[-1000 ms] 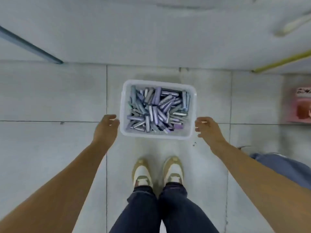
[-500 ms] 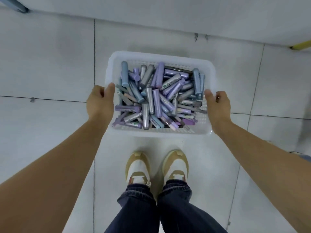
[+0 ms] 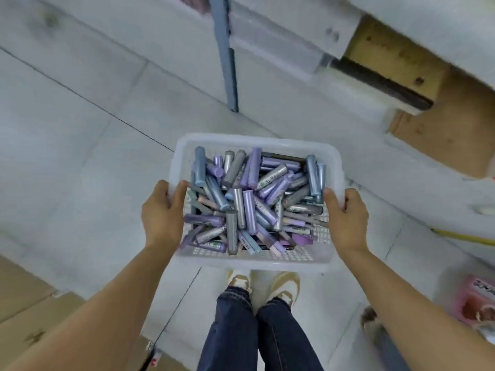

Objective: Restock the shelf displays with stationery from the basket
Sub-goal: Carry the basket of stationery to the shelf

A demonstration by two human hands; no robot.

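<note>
Head view: the left hand (image 3: 163, 210) and right hand (image 3: 345, 218) each curl fingers over opposite rims of the white basket (image 3: 257, 139), apparently keeping its heaped pens (image 3: 249, 202) level for carrying.

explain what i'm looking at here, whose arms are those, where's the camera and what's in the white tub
There is no machine here. A person wears a wide-angle camera on the head, looking down, so the arms are their own. The left hand and right hand each grip one side of a white plastic basket, thumbs over the rim, holding it above the tiled floor. The basket holds a loose pile of capped pens or markers, mostly purple, blue and silver. Below it are the person's jeans and beige shoes. Cardboard boxes sit lower left and a pink package lower right.
</note>
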